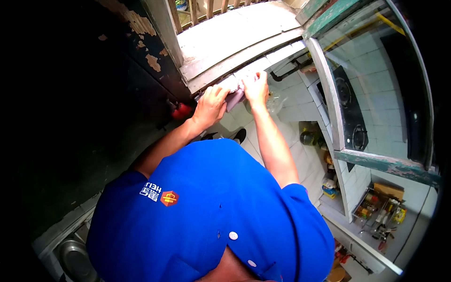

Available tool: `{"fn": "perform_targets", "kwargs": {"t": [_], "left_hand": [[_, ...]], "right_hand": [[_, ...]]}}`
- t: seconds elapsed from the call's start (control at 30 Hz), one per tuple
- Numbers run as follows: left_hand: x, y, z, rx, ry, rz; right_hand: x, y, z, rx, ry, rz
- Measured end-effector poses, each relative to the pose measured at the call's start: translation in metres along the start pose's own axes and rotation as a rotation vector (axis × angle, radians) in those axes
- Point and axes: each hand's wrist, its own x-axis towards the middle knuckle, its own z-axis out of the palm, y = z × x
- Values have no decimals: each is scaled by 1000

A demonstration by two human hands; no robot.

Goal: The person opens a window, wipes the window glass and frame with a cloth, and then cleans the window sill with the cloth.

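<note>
We look down on a pale, worn sill (244,35), brightly lit, with slats (209,9) beyond it. At its near edge lies the cloth (234,100), bunched between both hands. We find the left hand (210,109) with fingers bent and closed on the cloth's left side; the right hand (255,89) pinches its right side, thumb and fingertips drawn together. Glare hides the upper folds from us. To the left we note a dark panel (143,28) with flaking paint; to the right, an open window (334,101) in a chipped frame, and through its glass a black hob (345,91) on white tiles. A dark pipe (282,76) runs near the right hand. Below, we see a pale tiled floor (256,138), and at lower right a loaded rack (381,211).
</note>
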Motion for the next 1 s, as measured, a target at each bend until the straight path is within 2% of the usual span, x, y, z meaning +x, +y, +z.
{"fn": "perform_targets", "kwargs": {"t": [0.07,0.13,0.2,0.27,0.37,0.4,0.5,0.6,0.7,0.83,0.93,1.0], "left_hand": [[2,1,0,-3,20,12],[2,3,0,-1,24,-3],[2,5,0,-3,20,-22],[3,5,1,-5,37,-15],[2,2,1,-6,19,8],[1,2,1,-3,15,11],[1,3,2,33,9,-8],[2,5,2,18,21,-6],[4,5,1,4,12,-24],[3,6,2,13,21,-10],[2,6,2,22,29,-18],[3,6,2,26,-6,-43]], "right_hand": [[-2,0,-6,24,-37,67],[-17,11,6,38,-58,-38],[-37,-1,9,41,-113,15],[-32,1,11,62,-83,30],[16,24,10,20,130,-12],[25,11,-7,-6,81,103],[40,21,-16,-47,65,41],[0,12,4,85,-5,-6],[-34,-14,5,-46,-76,25],[10,11,1,116,75,43],[29,17,-17,-31,21,-6],[14,29,1,128,17,-103]]}}
